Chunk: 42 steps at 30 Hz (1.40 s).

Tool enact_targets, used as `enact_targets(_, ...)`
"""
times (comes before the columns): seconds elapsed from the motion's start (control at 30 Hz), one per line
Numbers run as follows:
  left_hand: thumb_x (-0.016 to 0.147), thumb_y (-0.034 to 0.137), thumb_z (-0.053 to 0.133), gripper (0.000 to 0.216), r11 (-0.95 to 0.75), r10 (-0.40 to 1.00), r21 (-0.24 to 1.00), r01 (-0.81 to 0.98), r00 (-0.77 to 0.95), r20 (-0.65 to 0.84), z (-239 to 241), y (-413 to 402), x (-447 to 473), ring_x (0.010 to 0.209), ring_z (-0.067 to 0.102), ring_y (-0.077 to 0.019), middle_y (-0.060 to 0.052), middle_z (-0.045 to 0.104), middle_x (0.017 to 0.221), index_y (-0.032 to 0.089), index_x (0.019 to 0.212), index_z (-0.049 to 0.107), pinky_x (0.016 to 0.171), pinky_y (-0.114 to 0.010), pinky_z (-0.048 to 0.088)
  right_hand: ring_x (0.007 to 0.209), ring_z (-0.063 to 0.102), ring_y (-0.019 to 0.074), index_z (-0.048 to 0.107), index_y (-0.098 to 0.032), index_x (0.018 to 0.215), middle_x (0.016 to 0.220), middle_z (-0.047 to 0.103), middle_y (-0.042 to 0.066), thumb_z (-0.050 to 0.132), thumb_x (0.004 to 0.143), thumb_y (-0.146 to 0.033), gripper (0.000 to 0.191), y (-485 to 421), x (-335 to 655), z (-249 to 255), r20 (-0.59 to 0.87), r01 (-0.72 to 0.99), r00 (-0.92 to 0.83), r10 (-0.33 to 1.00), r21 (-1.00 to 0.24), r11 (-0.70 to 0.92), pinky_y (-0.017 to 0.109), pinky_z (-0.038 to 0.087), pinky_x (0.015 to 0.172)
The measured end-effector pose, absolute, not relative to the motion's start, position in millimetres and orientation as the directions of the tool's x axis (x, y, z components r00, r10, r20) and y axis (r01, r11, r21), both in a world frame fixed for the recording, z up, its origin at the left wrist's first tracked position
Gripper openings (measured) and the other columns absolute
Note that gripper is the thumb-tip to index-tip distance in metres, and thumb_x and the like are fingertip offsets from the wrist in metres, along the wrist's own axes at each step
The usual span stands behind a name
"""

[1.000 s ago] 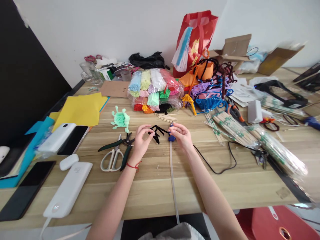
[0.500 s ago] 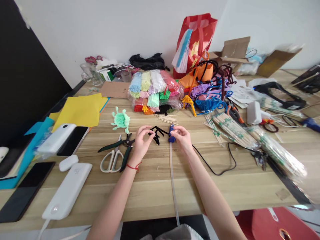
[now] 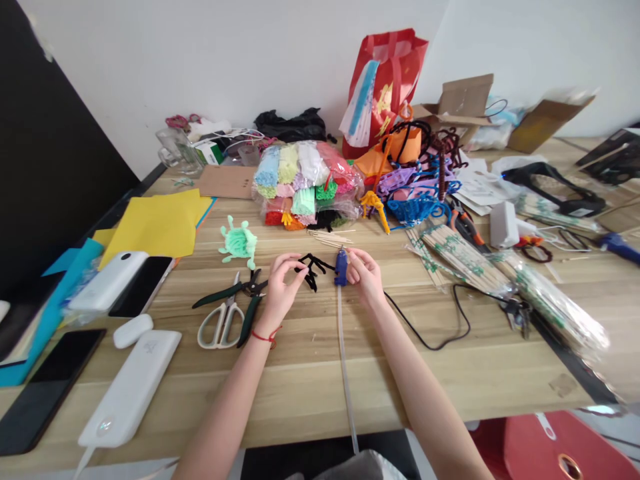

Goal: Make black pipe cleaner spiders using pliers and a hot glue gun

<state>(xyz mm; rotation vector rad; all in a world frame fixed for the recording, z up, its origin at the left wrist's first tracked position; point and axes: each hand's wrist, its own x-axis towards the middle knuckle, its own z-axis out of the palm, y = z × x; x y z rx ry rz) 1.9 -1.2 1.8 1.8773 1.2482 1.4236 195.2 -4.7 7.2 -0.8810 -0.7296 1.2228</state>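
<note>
My left hand pinches a small black pipe-cleaner figure just above the wooden table. My right hand grips a small blue glue gun, its tip close to the black figure. A long clear glue stick trails from the gun back toward me. A black cord runs from the right hand off to the right. A red string circles my left wrist.
Scissors and green-handled pliers lie left of my left hand. A mint pipe-cleaner figure, yellow paper, phones and a white power bank lie left. Bagged pipe cleaners, a red bag, skewer bundles crowd the back and right.
My right hand has shifted slightly left with the glue gun, closer to the black figure. The view has drifted a little; my left hand holds its grip.
</note>
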Motion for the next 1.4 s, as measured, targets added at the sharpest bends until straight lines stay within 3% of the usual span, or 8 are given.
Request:
enact_targets(0.23, 0.084, 0.031, 0.062, 0.011, -0.479, 0.864, 0.791, 0.379, 0.048, 0.501, 0.4, -0.8, 1.3, 0.108, 0.055, -0.021, -0.007, 0.061, 0.106, 0.02, 0.083, 0.065, 0.098, -0.04, 0.042, 0.055, 0.046, 0.0082, 0.062, -0.024, 0.096, 0.064, 0.049, -0.006, 0.074, 0.068, -0.034, 0.032, 0.6, 205.7, 2.3, 0.066, -0.521, 0.248, 0.966, -0.832, 0.191, 0.023, 0.04, 0.053)
enact_targets(0.33, 0.084, 0.031, 0.062, 0.011, -0.477, 0.867, 0.793, 0.38, 0.052, 0.496, 1.2, -1.5, 1.8, 0.107, 0.055, -0.0209, -0.007, 0.062, 0.106, 0.02, 0.083, 0.065, 0.098, -0.04, 0.042, 0.05, 0.042, 0.0072, 0.061, -0.023, 0.092, 0.058, 0.045, -0.008, 0.076, 0.068, -0.036, 0.031, 0.1, 207.4, 4.9, 0.051, -0.539, 0.255, 0.966, -0.821, 0.186, 0.022, 0.038, 0.05)
enact_targets(0.5, 0.083, 0.032, 0.062, 0.012, -0.472, 0.87, 0.796, 0.38, 0.052, 0.491, 2.3, -1.9, 2.6, 0.107, 0.056, -0.0212, -0.007, 0.062, 0.106, 0.021, 0.082, 0.065, 0.098, -0.04, 0.042, 0.038, 0.02, 0.0053, 0.06, -0.022, 0.086, 0.043, 0.024, -0.013, 0.075, 0.069, -0.044, 0.032, -1.3, 209.0, 8.5, -0.009, -0.485, 0.308, 0.951, -0.862, 0.149, 0.02, 0.022, 0.039)
enact_targets(0.7, 0.083, 0.032, 0.063, 0.011, -0.479, 0.864, 0.791, 0.381, 0.046, 0.502, 1.7, -0.9, 2.0, 0.107, 0.056, -0.021, -0.007, 0.062, 0.105, 0.021, 0.081, 0.065, 0.097, -0.039, 0.043, 0.048, 0.04, 0.0066, 0.058, -0.024, 0.092, 0.057, 0.04, -0.009, 0.073, 0.067, -0.035, 0.031, 2.8, 214.4, 1.6, 0.0, -0.503, 0.36, 0.933, -0.843, 0.193, 0.021, 0.038, 0.049)
enact_targets(1.03, 0.084, 0.032, 0.061, 0.012, -0.48, 0.864, 0.79, 0.382, 0.053, 0.5, 2.9, -1.7, 2.2, 0.107, 0.056, -0.021, -0.007, 0.062, 0.106, 0.021, 0.083, 0.065, 0.096, -0.04, 0.044, 0.059, 0.049, 0.0065, 0.061, -0.021, 0.088, 0.076, 0.062, -0.003, 0.082, 0.054, -0.029, 0.042, 1.9, 216.2, 4.8, -0.014, -0.428, 0.526, 0.85, -0.869, 0.25, 0.02, 0.038, 0.053)
enact_targets(1.13, 0.084, 0.032, 0.061, 0.012, -0.475, 0.867, 0.791, 0.385, 0.054, 0.495, 2.8, -1.7, 2.0, 0.107, 0.056, -0.0211, -0.007, 0.062, 0.106, 0.021, 0.083, 0.064, 0.095, -0.04, 0.044, 0.058, 0.051, 0.0073, 0.061, -0.02, 0.086, 0.074, 0.063, -0.002, 0.083, 0.053, -0.033, 0.042, 2.0, 217.8, 4.0, -0.054, -0.439, 0.53, 0.846, -0.872, 0.219, 0.021, 0.038, 0.051)
enact_targets(1.27, 0.084, 0.033, 0.061, 0.013, -0.474, 0.868, 0.792, 0.386, 0.051, 0.494, 2.9, -2.0, 2.2, 0.107, 0.056, -0.0211, -0.007, 0.062, 0.106, 0.021, 0.082, 0.064, 0.094, -0.039, 0.044, 0.046, 0.043, 0.0049, 0.06, -0.02, 0.083, 0.061, 0.054, -0.006, 0.078, 0.061, -0.043, 0.037, 4.0, 220.6, 1.6, -0.082, -0.486, 0.513, 0.855, -0.848, 0.21, 0.02, 0.034, 0.044)
enact_targets(1.4, 0.084, 0.033, 0.061, 0.013, -0.471, 0.869, 0.793, 0.387, 0.048, 0.493, 3.9, -2.8, 2.8, 0.107, 0.056, -0.0208, -0.007, 0.062, 0.106, 0.021, 0.082, 0.064, 0.094, -0.038, 0.044, 0.048, 0.046, 0.0035, 0.062, -0.021, 0.09, 0.068, 0.057, -0.006, 0.082, 0.057, -0.036, 0.041, 4.4, 221.4, 2.3, -0.106, -0.525, 0.514, 0.851, -0.823, 0.215, 0.019, 0.037, 0.045)
